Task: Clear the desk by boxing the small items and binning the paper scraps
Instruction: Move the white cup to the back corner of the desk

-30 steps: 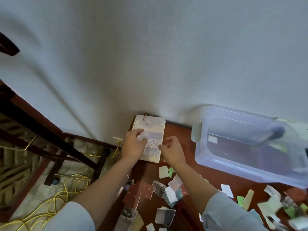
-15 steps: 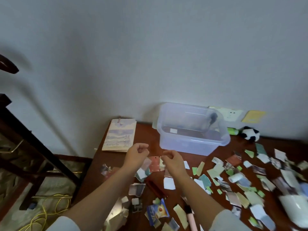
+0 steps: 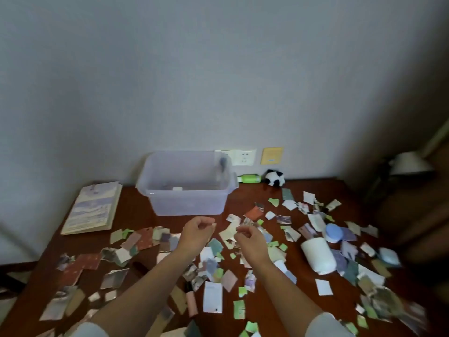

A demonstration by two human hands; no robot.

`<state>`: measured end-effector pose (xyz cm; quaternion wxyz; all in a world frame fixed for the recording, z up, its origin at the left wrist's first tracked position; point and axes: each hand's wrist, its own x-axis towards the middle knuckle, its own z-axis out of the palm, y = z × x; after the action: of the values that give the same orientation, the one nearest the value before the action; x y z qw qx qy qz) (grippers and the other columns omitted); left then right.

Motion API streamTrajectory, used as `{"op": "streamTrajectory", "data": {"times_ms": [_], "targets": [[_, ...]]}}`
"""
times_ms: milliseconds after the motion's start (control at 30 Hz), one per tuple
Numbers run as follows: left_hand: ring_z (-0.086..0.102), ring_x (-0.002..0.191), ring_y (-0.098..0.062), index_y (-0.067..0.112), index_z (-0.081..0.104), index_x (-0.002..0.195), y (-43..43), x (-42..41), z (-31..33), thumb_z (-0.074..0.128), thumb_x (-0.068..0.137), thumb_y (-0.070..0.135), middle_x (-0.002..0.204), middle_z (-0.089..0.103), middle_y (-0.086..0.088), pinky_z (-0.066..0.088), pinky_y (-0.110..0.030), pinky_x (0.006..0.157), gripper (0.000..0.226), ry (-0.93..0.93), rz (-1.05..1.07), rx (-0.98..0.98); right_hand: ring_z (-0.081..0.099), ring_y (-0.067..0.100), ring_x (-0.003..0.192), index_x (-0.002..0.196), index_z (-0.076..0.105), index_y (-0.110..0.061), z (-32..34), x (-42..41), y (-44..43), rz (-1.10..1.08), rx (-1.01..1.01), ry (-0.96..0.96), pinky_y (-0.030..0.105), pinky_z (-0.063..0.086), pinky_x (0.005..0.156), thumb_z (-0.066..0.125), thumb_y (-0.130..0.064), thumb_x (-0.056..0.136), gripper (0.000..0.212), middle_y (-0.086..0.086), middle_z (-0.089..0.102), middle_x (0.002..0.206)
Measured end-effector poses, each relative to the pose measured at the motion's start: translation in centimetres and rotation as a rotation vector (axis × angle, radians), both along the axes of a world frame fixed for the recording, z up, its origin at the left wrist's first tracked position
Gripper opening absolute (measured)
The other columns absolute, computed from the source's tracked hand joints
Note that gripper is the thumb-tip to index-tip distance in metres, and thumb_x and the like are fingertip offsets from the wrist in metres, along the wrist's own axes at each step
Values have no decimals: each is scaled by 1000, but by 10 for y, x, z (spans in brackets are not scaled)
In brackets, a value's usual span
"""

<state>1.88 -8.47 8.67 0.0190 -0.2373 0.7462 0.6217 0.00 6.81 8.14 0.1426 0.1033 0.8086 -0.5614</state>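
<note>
Left hand (image 3: 198,231) and right hand (image 3: 247,238) above paper scraps (image 3: 212,296), fingers (image 3: 206,222) curled inward, nothing visibly held, clear box (image 3: 189,203) beyond

A clear plastic box (image 3: 187,203) stands upright by the wall; torn paper scraps (image 3: 213,300) litter the brown desk (image 3: 136,211).

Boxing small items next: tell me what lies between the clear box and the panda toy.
A green bottle lies on its side between the clear box and the panda toy, seen in the head view.
</note>
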Motion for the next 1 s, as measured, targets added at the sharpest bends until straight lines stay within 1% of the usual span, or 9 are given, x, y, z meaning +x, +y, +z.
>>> {"op": "streamTrajectory", "data": {"times_ms": [200,300,367,467,567,633,767,867,1000], "targets": [[62,93,-19,21,67,91,91,-19,-2,60,89,11,103,66,-4,51,-28,80,13,-27,-48,37,61,14,86,101,63,-22,0,-20,92,-62,9,12,36,53,82,58,-14,88,16,-2,65,99],[61,83,-17,16,65,94,135,-29,-7,59,90,8,99,64,-4,49,-23,67,11,-51,-88,53,61,15,87,99,62,-24,-7,-29,135,-105,40,64,25,50,69,57,-13,90,14,-1,67,101],[58,81,-16,14,64,93,161,-34,-11,59,90,6,100,63,-6,46,-22,67,10,-48,-132,72,59,16,82,102,62,-23,-10,-34,162,-138,71,75,21,43,61,57,-15,91,14,-1,66,99],[55,78,-16,16,61,88,197,-45,-21,57,91,3,91,60,-5,43,-23,66,14,-80,-150,104,58,18,89,104,64,-19,-18,-44,199,-175,104,60,28,45,73,57,-13,90,17,2,66,101],[56,77,-14,9,60,99,230,-58,-33,55,92,4,86,60,-3,47,-28,73,10,-149,-157,117,58,21,91,107,64,-16,-26,-53,228,-193,113,30,33,47,78,54,-8,89,22,5,66,105],[58,83,-15,11,59,107,249,-67,-40,56,92,9,95,62,-4,50,-37,87,15,-218,-178,105,56,19,97,110,63,-18,-33,-58,242,-197,127,6,33,48,82,55,-9,89,24,1,62,109],[53,117,-22,17,50,124,279,-75,-51,57,93,16,124,55,-4,45,-37,103,31,-329,-211,80,52,20,111,125,57,-21,-50,-63,260,-153,147,-72,33,48,86,56,-14,90,36,5,55,132],[50,117,-22,14,39,140,292,-78,-59,59,92,21,135,50,-7,46,-37,102,53,-383,-186,73,49,19,110,135,49,-19,-59,-67,269,-95,143,-141,29,46,82,52,-13,94,42,9,51,137],[50,120,-27,12,32,146,302,-87,-66,60,93,22,136,48,-11,50,-36,91,61,-473,-109,119,48,25,123,142,43,-21,-68,-71,271,-62,95,-202,38,49,98,47,-13,97,46,7,48,142]]}}
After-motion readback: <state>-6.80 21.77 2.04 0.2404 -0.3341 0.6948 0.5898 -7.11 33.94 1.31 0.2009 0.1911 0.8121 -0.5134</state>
